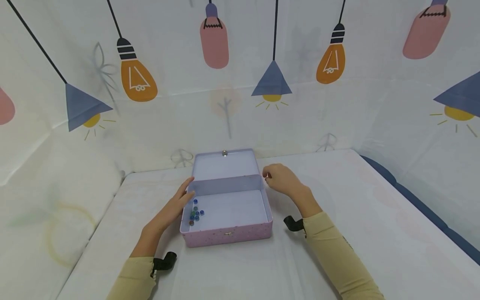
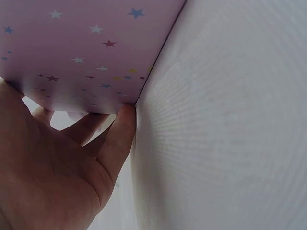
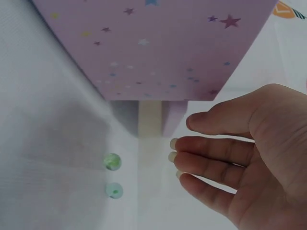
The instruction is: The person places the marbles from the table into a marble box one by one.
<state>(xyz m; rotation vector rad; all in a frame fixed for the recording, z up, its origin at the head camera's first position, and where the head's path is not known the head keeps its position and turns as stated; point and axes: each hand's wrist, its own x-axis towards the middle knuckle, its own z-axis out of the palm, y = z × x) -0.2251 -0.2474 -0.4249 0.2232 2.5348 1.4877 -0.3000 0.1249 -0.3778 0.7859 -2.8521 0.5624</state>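
Note:
A pink, star-patterned tin box (image 1: 228, 238) sits with its hinged lid (image 1: 226, 163) thrown back. Several glass marbles (image 1: 197, 218), blue, green and one brownish, lie inside along its left part. At the box's rear left corner my left hand (image 1: 173, 209) holds the side wall, one digit over the rim and other fingers against the outside. My right hand (image 1: 283, 180) hovers by the rear right corner, fingers loosely bent, with nothing visible between them. In the right wrist view a green marble (image 3: 112, 161) and a paler marble (image 3: 114, 190) lie on the cloth near those fingertips.
A white cloth (image 1: 375, 216) covers the table. Behind it hangs a white curtain (image 1: 180, 125) printed with lamps and bulbs. Dark blue padding (image 1: 420, 208) runs along the right edge. A black wrist camera (image 1: 293, 223) sticks out from the right sleeve.

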